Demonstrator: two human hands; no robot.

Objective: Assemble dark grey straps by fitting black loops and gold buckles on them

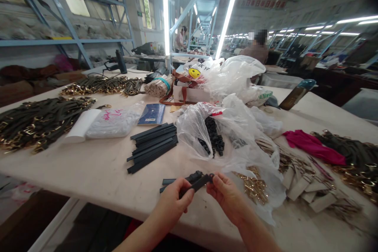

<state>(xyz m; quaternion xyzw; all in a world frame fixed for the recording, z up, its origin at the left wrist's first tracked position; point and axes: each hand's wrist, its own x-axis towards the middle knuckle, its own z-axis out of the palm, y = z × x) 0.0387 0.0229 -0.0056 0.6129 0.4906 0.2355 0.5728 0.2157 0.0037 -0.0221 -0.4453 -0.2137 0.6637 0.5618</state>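
My left hand (pixel 176 197) is closed around a short black strap (pixel 201 183), with the thumb lying along it. At the strap's far end, my right hand (pixel 221 188) pinches a small black loop (pixel 210 177) between thumb and fingers. Just behind my hands, a few finished-looking black strap pieces (pixel 169 182) lie on the table, partly hidden by the left hand. A pile of flat black strips (pixel 153 145) rests farther back. Beyond my right hand, a clear plastic bag (pixel 191 126) lies open with small black loops (pixel 215 136) inside.
Gold clasps (pixel 254 185) lie on plastic at the right, near beige straps (pixel 301 183) and a magenta cloth (pixel 314 146). Dark straps with gold buckles (pixel 38 122) cover the table's left. A blue booklet (pixel 151 113) sits mid-table. A person (pixel 254 49) is in the background.
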